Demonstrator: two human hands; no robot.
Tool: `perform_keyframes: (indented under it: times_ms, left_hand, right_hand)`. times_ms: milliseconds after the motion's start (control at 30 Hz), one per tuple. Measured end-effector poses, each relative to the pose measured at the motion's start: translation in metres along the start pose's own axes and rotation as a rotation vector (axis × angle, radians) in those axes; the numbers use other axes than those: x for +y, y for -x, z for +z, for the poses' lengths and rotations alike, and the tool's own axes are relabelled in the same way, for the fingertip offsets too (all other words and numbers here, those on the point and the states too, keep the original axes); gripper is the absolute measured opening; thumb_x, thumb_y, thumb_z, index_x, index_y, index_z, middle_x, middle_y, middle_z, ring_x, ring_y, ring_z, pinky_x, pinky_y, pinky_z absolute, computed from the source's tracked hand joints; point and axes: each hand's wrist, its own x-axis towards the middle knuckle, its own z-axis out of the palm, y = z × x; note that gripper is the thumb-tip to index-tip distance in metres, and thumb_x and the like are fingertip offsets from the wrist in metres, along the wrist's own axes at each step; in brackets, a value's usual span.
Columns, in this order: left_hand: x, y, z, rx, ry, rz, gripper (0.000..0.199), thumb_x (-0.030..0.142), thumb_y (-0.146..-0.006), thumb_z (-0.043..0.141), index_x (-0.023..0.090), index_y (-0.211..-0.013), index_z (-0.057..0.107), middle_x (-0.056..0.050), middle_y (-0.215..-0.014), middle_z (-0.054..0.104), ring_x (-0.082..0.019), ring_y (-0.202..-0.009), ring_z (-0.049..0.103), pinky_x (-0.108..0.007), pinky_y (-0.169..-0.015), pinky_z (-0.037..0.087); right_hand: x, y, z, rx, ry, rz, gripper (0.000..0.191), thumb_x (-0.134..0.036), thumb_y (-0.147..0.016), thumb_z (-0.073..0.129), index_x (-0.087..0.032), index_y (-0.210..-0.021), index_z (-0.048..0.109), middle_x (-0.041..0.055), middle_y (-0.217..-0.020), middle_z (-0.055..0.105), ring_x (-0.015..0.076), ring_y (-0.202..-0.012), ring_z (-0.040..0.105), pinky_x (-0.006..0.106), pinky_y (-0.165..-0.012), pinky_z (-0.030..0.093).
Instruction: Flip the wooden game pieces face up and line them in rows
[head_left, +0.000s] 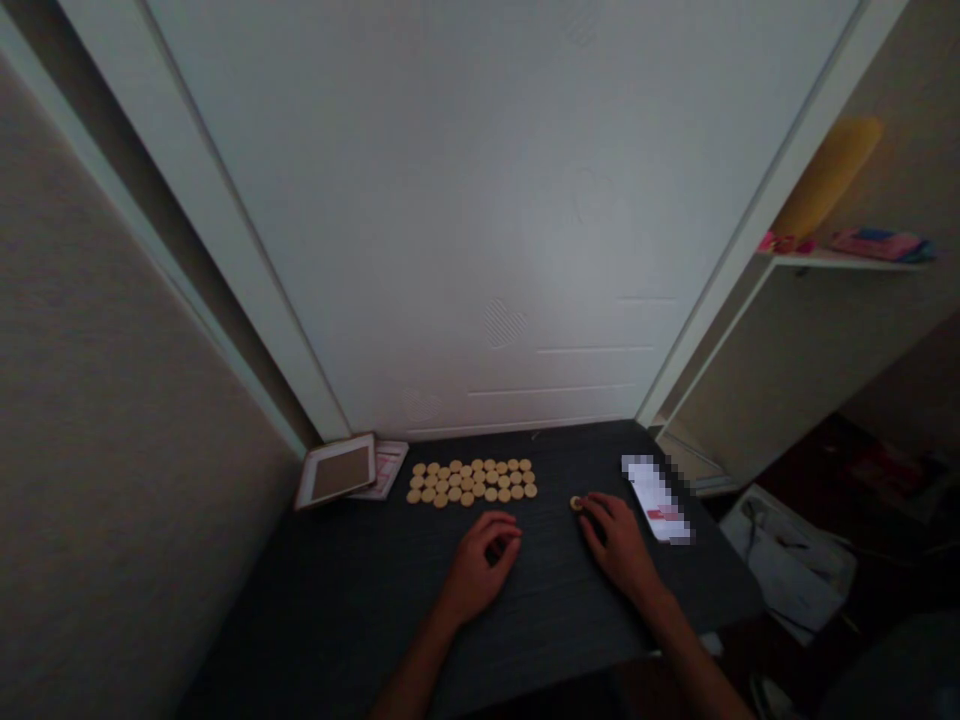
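Observation:
Several round wooden discs [466,485] lie in three close rows on the dark table. Just below them is my left hand [484,565], its fingers curled with the thumb near the fingertips; no object shows between them. To the right, my right hand [616,540] rests low over the table, its fingertips on a single round disc [576,503] that lies apart from the rows. What is under those fingertips is partly hidden. A phone [658,500] with a lit screen lies right of my right hand.
A framed brown board [341,472] overlaps a pink and white card [388,470] at the table's back left. The dark table [360,600] meets a white panel [480,220] behind. Right of the table, a white bin [795,560] stands lower down, below a shelf [847,262].

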Motion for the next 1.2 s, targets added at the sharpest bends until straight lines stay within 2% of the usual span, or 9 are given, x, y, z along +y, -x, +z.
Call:
perform_keyframes:
  times_ms: [333,600,667,733,800,867,1033,1200]
  left_hand:
    - [0.001,0.001,0.001,0.009,-0.016,0.003,0.015,0.03,-0.093,0.06,0.023,-0.096,0.073,-0.006,-0.112,0.067,-0.016,-0.079,0.067,-0.029,-0.073,0.056]
    - [0.004,0.001,0.003,-0.004,-0.079,0.018,0.02,0.035,-0.096,0.056,0.023,-0.096,0.072,-0.006,-0.098,0.071,-0.019,-0.081,0.067,-0.03,-0.071,0.056]
    - [0.003,-0.001,0.006,0.001,-0.133,0.039,0.019,0.033,-0.097,0.055,0.024,-0.098,0.072,-0.006,-0.097,0.071,-0.02,-0.083,0.067,-0.032,-0.073,0.057]
    - [0.003,-0.005,0.011,-0.005,-0.218,0.09,0.018,0.029,-0.097,0.055,0.025,-0.101,0.071,-0.005,-0.099,0.071,-0.022,-0.091,0.066,-0.037,-0.082,0.056]
    - [0.005,-0.013,0.017,-0.022,-0.329,0.162,0.019,0.024,-0.096,0.055,0.026,-0.108,0.069,-0.006,-0.107,0.069,-0.025,-0.104,0.063,-0.043,-0.096,0.051]
    - [0.007,-0.023,0.023,-0.042,-0.449,0.222,0.025,0.021,-0.095,0.055,0.026,-0.117,0.066,-0.007,-0.118,0.066,-0.027,-0.113,0.059,-0.049,-0.103,0.045]
    - [0.007,-0.045,0.033,-0.069,-0.657,0.265,0.032,0.018,-0.095,0.055,0.024,-0.125,0.062,-0.009,-0.121,0.062,-0.029,-0.113,0.055,-0.049,-0.099,0.045]
    - [0.004,-0.047,0.036,-0.078,-0.713,0.274,0.031,0.019,-0.094,0.056,0.026,-0.124,0.063,-0.009,-0.121,0.061,-0.029,-0.115,0.052,-0.048,-0.098,0.044]
  right_hand:
    - [-0.01,0.006,-0.003,-0.026,0.007,0.016,0.037,-0.032,-0.098,0.053,-0.029,-0.135,0.057,0.0102,-0.128,0.062,0.0284,-0.117,0.058,0.046,-0.096,0.05]
    - [-0.015,0.006,-0.008,0.03,-0.042,0.053,0.034,-0.031,-0.098,0.051,-0.029,-0.13,0.061,0.0105,-0.126,0.063,0.0293,-0.117,0.058,0.048,-0.097,0.05]
    - [-0.016,0.006,-0.008,0.065,-0.052,0.062,0.031,-0.03,-0.099,0.05,-0.027,-0.127,0.064,0.011,-0.12,0.065,0.0286,-0.113,0.06,0.047,-0.096,0.051]
    - [-0.017,0.007,-0.007,0.087,-0.067,0.078,0.029,-0.029,-0.1,0.048,-0.025,-0.122,0.066,0.0115,-0.113,0.067,0.0279,-0.107,0.062,0.046,-0.093,0.053]
    - [-0.017,0.008,-0.007,0.092,-0.087,0.091,0.027,-0.027,-0.1,0.047,-0.024,-0.117,0.068,0.0113,-0.108,0.068,0.0273,-0.102,0.063,0.044,-0.091,0.054]
    - [-0.016,0.009,-0.006,0.091,-0.101,0.096,0.026,-0.027,-0.1,0.046,-0.024,-0.114,0.068,0.0104,-0.103,0.07,0.0267,-0.098,0.064,0.043,-0.09,0.054]
    - [-0.014,0.013,-0.004,0.09,-0.135,0.115,0.025,-0.029,-0.101,0.046,-0.023,-0.112,0.068,0.0095,-0.098,0.072,0.0252,-0.093,0.067,0.04,-0.087,0.055]
    - [-0.013,0.014,-0.004,0.093,-0.16,0.129,0.026,-0.031,-0.101,0.046,-0.023,-0.11,0.069,0.0091,-0.1,0.075,0.0251,-0.092,0.07,0.04,-0.088,0.055]
